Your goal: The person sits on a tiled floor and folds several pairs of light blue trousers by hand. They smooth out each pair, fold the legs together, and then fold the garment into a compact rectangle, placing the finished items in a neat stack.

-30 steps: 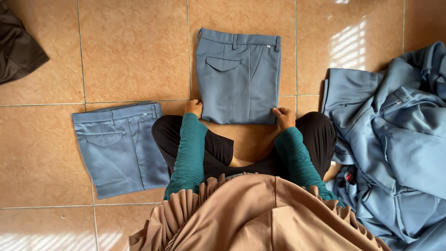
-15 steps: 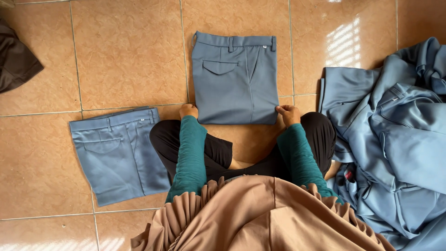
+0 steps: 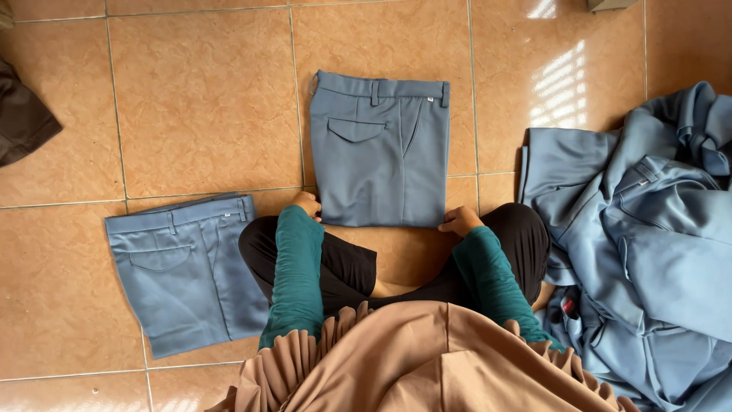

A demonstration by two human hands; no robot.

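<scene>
A folded pair of grey-blue trousers [image 3: 381, 149] lies flat on the tiled floor in front of me, waistband away from me. My left hand [image 3: 307, 204] grips its near left corner. My right hand [image 3: 459, 220] grips its near right corner. Both arms wear teal sleeves. A second folded pair of grey-blue trousers [image 3: 183, 271] lies on the floor to my left, beside my left knee, untouched.
A heap of unfolded grey-blue garments [image 3: 648, 244] fills the right side. A dark cloth [image 3: 23, 118] lies at the far left edge. I sit cross-legged in black trousers [image 3: 347, 263] with tan pleated fabric [image 3: 427, 366] over my lap. Orange floor tiles [image 3: 206, 99] surround everything.
The view has shifted slightly, so the trousers sit lower in the frame. Both hands stay at the near corners of the folded pair.
</scene>
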